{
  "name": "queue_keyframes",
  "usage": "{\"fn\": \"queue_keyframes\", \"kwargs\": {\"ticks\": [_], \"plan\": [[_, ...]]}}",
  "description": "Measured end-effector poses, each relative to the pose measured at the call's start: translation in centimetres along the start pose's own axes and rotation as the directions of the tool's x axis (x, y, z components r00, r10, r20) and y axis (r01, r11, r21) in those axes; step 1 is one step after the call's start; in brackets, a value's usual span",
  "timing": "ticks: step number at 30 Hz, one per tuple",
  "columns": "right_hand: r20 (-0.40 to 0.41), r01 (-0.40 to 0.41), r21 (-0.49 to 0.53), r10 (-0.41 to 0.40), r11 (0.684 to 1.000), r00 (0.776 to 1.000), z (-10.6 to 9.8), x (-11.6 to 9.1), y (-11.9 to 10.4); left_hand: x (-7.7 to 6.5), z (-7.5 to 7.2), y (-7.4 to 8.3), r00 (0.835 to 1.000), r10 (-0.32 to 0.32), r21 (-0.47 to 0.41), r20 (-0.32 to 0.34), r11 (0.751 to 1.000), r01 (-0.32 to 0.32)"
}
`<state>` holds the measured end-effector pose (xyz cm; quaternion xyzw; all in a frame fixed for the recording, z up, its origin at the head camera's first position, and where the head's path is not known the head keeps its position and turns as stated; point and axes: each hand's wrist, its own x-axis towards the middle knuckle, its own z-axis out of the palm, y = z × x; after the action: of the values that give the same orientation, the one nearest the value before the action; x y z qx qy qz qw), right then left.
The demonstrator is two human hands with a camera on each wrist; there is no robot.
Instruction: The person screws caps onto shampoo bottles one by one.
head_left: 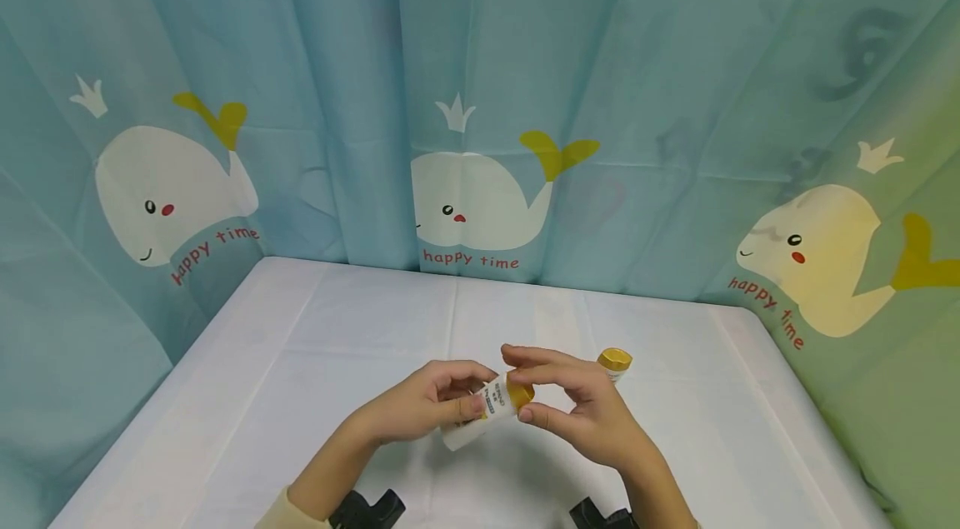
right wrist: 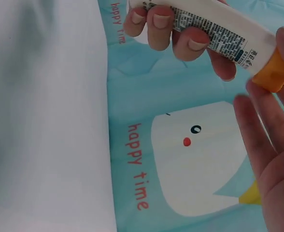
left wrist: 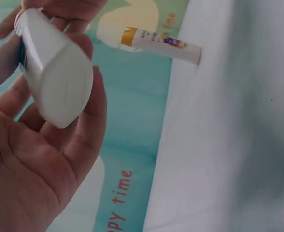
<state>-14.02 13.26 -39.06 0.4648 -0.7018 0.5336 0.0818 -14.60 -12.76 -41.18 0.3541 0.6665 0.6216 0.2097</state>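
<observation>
A white plastic bottle [head_left: 495,397] with printed text and a gold cap [right wrist: 273,72] is held tilted above the table. My left hand [head_left: 431,402] grips its body between thumb and curled fingers, and the flat white base [left wrist: 67,89] faces the left wrist camera. My right hand [head_left: 581,406] has its thumb and fingertips on opposite sides of the gold cap, pinching it. Behind the right hand stands a second white bottle [left wrist: 166,44], upright on the table, also gold-capped; the hand hides most of it in the head view.
The table [head_left: 360,321] wears a white cover with fold creases. A blue-green curtain [head_left: 480,29] with whale prints hangs along its back and sides. Black wrist mounts [head_left: 367,510] show at the bottom of the head view.
</observation>
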Motion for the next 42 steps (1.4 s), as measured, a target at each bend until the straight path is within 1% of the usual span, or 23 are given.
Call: {"fn": "queue_keyframes", "kwargs": {"ticks": [2,5,10,17,19,23,29,33,36,42], "plan": [[0.012,0.043,0.009,-0.043,0.999,0.999,0.1,0.0,0.3,0.0,0.1,0.0,1.0,-0.001,0.008,0.013,1.0,0.001],[0.006,0.072,-0.017,-0.072,0.997,0.997,0.2,-0.1,0.6,0.1,0.3,0.0,1.0,0.018,0.06,-0.004,0.998,-0.017],[-0.018,0.059,-0.061,-0.06,0.996,0.998,0.3,-0.1,0.7,0.1,0.7,0.0,0.996,0.038,0.156,-0.077,0.987,-0.025],[-0.051,0.054,-0.078,-0.058,0.995,0.997,0.3,0.0,0.6,0.2,1.2,0.4,0.987,0.018,0.274,-0.16,0.961,0.027],[-0.059,0.051,-0.083,-0.056,0.995,0.997,0.3,0.0,0.7,0.2,1.3,0.5,0.984,0.021,0.307,-0.176,0.951,0.035],[-0.07,0.039,-0.108,-0.047,0.993,0.996,0.4,0.0,0.7,0.3,1.6,0.6,0.979,0.048,0.357,-0.197,0.934,0.026],[-0.071,-0.001,-0.141,-0.009,0.99,0.997,0.6,0.1,0.6,0.3,2.0,0.7,0.972,0.083,0.399,-0.222,0.917,0.013],[-0.072,-0.012,-0.148,0.002,0.989,0.997,0.8,0.1,0.6,0.2,2.1,0.7,0.965,0.115,0.446,-0.234,0.895,0.002],[-0.076,-0.017,-0.151,0.006,0.988,0.997,0.9,0.0,0.7,0.2,2.2,0.7,0.961,0.135,0.486,-0.243,0.874,0.0],[-0.087,-0.011,-0.17,-0.004,0.985,0.996,1.0,0.0,0.9,0.2,2.4,0.8,0.957,0.122,0.546,-0.261,0.837,0.042]]}}
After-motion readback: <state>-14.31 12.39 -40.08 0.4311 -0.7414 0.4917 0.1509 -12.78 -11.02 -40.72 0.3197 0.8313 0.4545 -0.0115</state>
